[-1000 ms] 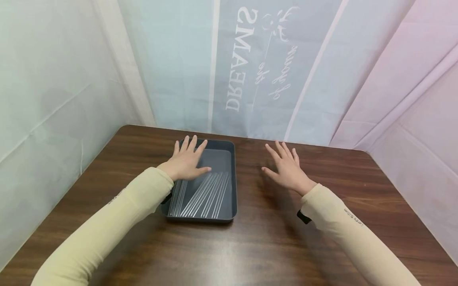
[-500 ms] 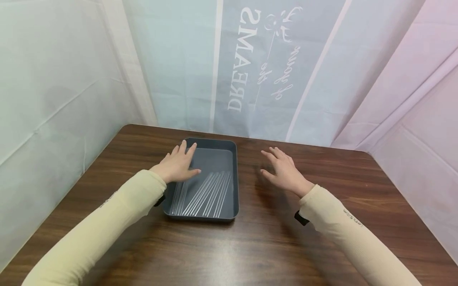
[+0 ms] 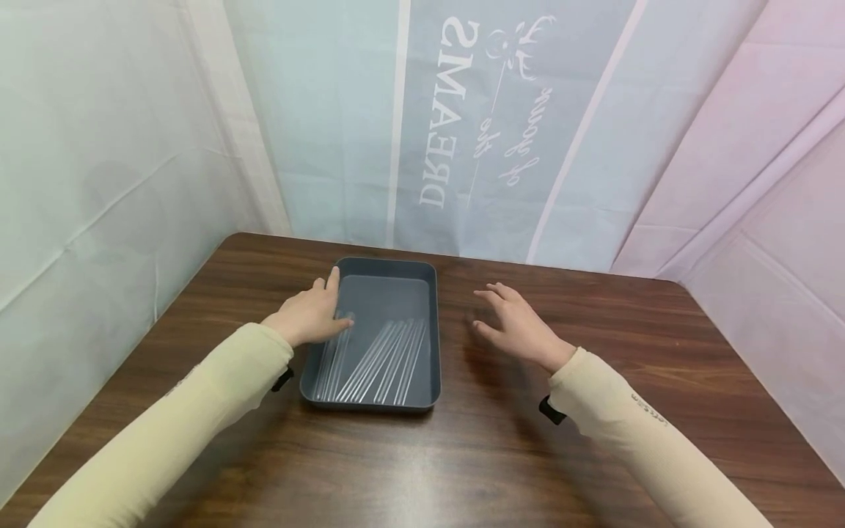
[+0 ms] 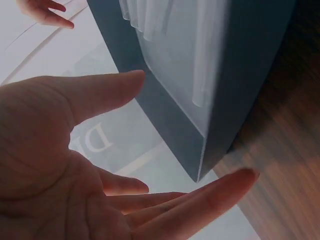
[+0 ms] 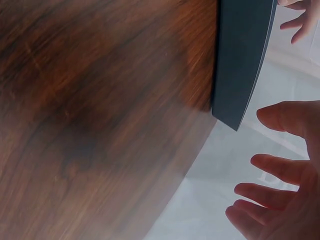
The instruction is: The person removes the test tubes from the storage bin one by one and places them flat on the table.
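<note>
The tray (image 3: 389, 297) lies on the surface (image 3: 462, 455), rods (image 3: 371, 363) in its near part. The left hand (image 3: 306, 315) is at its left edge, the right hand (image 3: 518, 326) to its right; a cloth (image 3: 343, 147) hangs behind.

dark brown wood-grain surface (image 3: 488, 440) before a pale blue-grey striped fabric backdrop (image 3: 330, 132)
white printed lettering (image 3: 444, 114) runs sideways along it, "dreams" included; a whitish fabric sheet (image 3: 119, 132) hangs left, a pinkish-white fabric sheet (image 3: 759, 139) right.
</note>
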Tool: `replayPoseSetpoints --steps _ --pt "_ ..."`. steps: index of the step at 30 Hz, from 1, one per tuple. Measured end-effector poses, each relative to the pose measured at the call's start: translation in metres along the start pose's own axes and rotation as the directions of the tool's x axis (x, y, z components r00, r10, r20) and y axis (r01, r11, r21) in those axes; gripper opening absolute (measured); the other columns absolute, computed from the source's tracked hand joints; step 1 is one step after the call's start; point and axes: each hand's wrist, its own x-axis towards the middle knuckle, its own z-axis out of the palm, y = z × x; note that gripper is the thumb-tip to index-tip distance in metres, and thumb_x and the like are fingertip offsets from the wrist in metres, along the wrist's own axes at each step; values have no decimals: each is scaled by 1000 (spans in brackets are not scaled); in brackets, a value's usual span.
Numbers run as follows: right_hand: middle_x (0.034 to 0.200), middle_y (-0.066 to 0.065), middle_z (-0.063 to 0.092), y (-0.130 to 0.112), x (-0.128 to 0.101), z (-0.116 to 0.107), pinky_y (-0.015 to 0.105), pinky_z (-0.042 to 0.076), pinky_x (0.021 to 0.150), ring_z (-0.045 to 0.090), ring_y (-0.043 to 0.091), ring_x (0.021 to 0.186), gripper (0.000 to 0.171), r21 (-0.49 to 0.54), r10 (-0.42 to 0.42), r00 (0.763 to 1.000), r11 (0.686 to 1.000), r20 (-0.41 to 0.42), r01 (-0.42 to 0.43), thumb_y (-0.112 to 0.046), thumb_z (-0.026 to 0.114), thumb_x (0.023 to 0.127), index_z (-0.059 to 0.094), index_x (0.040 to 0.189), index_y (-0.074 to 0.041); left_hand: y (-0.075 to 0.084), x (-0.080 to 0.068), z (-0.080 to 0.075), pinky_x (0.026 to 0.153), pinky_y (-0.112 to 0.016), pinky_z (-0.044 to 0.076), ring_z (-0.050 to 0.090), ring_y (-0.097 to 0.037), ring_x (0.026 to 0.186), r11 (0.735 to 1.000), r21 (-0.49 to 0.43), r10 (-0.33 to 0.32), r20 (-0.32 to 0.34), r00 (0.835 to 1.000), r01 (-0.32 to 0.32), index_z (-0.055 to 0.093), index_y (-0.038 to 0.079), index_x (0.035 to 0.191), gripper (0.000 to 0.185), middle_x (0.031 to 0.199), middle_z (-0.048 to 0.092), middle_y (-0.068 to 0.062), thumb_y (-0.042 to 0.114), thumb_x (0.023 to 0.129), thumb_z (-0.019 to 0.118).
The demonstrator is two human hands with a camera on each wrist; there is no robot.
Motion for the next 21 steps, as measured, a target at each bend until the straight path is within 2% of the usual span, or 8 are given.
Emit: replayPoseSetpoints --steps 2,5,8,10,13,16,20,21 --pt "146 29 37 -1 0 1 58 30 110 27 45 140 54 4 -2 1000 1000 0 2 -21 63 92 47 137 3 -2 0 1 81 -49 52 61 -44 99 1000 -12 -10 -2 1000 10 -4 -14 147 92 145 23 -42 25 93 60" --pt "145 29 38 -3 -1 2 57 31 109 27 44 140 54 10 -6 1000 1000 3 6 -21 63 92 47 137 3 -5 1 1 62 -37 49 61 -31 71 999 -46 -23 13 1000 24 -7 -15 146 90 144 28 -41 12 89 58" --pt "145 29 38 -5 -1 3 57 32 109 28 44 139 53 13 -12 1000 1000 5 12 -21 63 92 47 137 3 -7 0 2 48 -28 36 46 -19 51 996 -84 -29 36 999 32 -8 -16 146 87 142 33 -39 -1 84 52" --pt "144 28 39 -6 -1 3 57 32 109 30 44 139 52 14 -16 1000 1000 7 16 -21 63 92 48 136 3 -8 -1 3 44 -25 36 47 -18 47 994 -100 -32 44 999 36 -8 -16 146 86 140 37 -38 -4 83 49" --pt "143 29 40 -7 0 5 57 33 108 32 44 137 52 15 -22 1000 1000 14 22 -20 63 92 49 136 3 -7 -2 5 41 -25 42 55 -19 43 993 -108 -33 41 999 37 -6 -17 145 83 135 43 -38 -6 83 48" --pt "143 29 40 -7 0 6 57 34 107 33 44 137 52 11 -33 999 999 27 33 -21 63 92 49 136 3 -6 -2 6 40 -24 43 59 -20 42 993 -108 -39 45 998 44 -4 -18 145 82 118 57 -36 -7 83 48" --pt "143 28 41 -9 1 8 57 36 106 35 43 136 51 17 -52 998 999 26 52 -21 64 91 50 135 3 -6 -1 8 40 -24 44 59 -18 40 994 -99 -38 59 998 44 -2 -19 144 80 123 54 -37 -7 83 48" --pt "142 27 42 -10 1 9 56 36 106 36 43 135 51 20 -58 998 998 21 58 -20 63 91 50 135 3 -6 0 9 40 -24 45 59 -17 40 994 -98 -35 58 998 41 -1 -20 144 80 129 48 -39 -7 83 48"
